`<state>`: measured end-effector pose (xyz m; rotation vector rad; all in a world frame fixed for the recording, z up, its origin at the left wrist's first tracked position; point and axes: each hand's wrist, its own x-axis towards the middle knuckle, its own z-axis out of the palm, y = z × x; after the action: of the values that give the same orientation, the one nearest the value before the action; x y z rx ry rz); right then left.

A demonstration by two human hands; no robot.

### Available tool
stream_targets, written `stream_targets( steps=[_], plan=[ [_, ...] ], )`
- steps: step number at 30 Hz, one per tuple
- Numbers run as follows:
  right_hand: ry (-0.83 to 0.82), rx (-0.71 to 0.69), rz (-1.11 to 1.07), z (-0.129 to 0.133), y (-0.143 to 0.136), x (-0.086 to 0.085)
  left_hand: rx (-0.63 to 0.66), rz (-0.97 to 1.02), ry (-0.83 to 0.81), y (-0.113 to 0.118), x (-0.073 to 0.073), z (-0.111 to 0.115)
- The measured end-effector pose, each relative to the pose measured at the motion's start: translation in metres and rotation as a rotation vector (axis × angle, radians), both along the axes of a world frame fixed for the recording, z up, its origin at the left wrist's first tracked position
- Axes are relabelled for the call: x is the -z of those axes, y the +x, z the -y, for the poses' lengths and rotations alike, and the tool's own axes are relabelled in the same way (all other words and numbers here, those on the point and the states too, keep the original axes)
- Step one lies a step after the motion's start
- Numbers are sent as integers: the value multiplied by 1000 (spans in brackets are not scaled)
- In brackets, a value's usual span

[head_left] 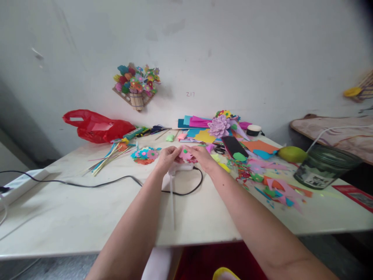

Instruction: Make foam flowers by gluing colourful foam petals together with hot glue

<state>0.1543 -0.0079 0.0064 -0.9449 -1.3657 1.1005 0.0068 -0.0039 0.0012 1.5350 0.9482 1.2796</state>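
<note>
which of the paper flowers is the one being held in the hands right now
The small pink flower, pinched between the left hand and right hand above the white glue gun. The flower pile and big purple flower lie untouched.

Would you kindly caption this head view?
Both hands, left hand and right hand, pinch a pink foam flower above a white glue gun.

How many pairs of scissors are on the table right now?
2: one pair of scissors with dark handles at the back near the wall, another pair just beyond the right hand. More may be hidden under paper scraps.
</note>
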Motion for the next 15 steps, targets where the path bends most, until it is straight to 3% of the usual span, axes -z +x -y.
stream_targets(
  steps=[6, 15],
  plan=[
    [-31, -61, -29, 0, 0, -1, 22, -22, 3, 1, 0, 1],
    [-30, -18, -2, -6, -1, 4, 56, -73, -10, 3, -3, 6]
  ],
)
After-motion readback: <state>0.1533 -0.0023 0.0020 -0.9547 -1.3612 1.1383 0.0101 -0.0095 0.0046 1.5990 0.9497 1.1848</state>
